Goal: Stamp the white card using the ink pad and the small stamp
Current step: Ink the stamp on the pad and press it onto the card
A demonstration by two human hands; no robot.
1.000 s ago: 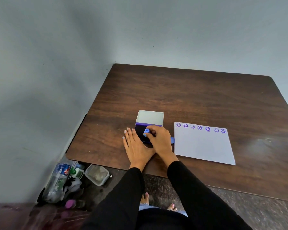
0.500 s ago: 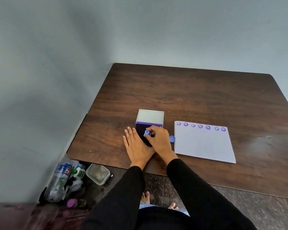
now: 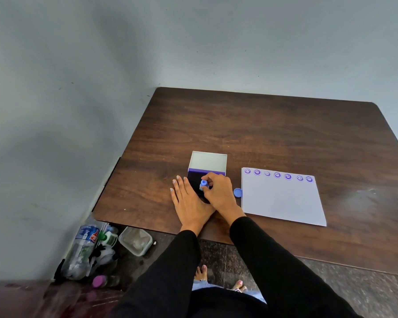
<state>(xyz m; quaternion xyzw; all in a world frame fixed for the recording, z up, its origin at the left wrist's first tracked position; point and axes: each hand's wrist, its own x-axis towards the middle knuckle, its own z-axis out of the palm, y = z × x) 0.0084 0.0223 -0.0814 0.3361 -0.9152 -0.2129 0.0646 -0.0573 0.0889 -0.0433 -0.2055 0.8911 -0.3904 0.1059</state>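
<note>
Soft, even daylight, faint glare on the table [image 3: 363, 193], wide-angle bending and blurred lower-left corner.

No legible word or number is found on the tabletop items. Seven purple smiley-face stamp marks [image 3: 277, 175] are seen in a row along the 12 o'clock edge of the white card [image 3: 283, 200]; no lettering is carried by them. At 7 o'clock, on the floor, a plastic bottle [image 3: 83, 246] is shown with a blue label bearing a red emblem [image 3: 94, 237]; its print is too small and blurred to be read.
</note>
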